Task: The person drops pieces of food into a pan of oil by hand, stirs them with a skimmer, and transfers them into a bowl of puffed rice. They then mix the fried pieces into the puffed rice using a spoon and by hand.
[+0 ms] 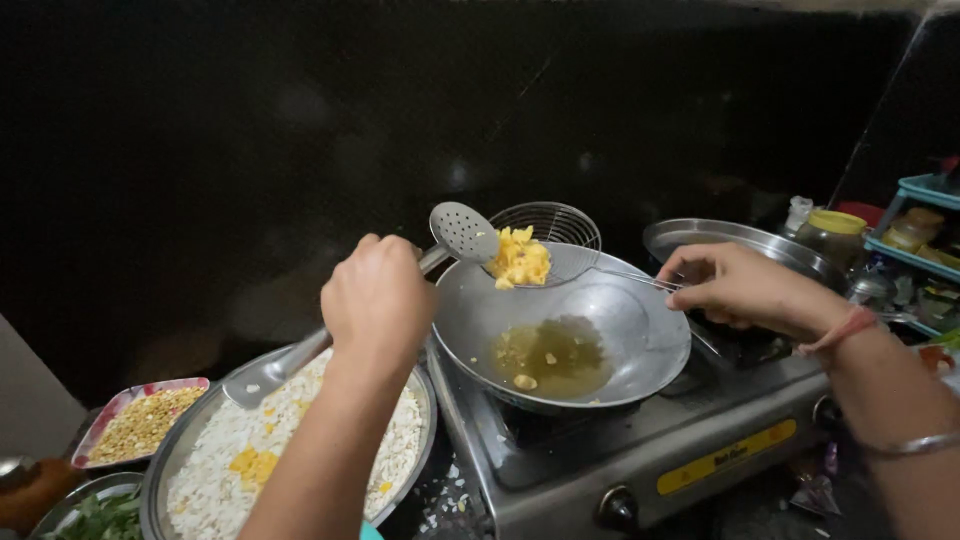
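The fingers of the left hand (378, 298) were clamped around the long handle of a perforated steel skimmer (462, 231), whose round head rose up and to the right of the fist, touching the rim of a wire-mesh strainer (545, 240). The fingers of the right hand (738, 288) were pinched together on the strainer's thin wire handle, well to the right of its basket. The strainer hung tilted over the far edge of a steel wok (640, 330), holding a heap of yellow fried pieces (520, 260) just beside the skimmer's head. Oil (552, 355) pooled in the wok's bottom with a few bits floating. The wok sat on a gas stove (640, 450). Under the left forearm lay a wide steel plate of white flattened rice (215, 470), and a small tray of lentils (145, 420) lay left of it.
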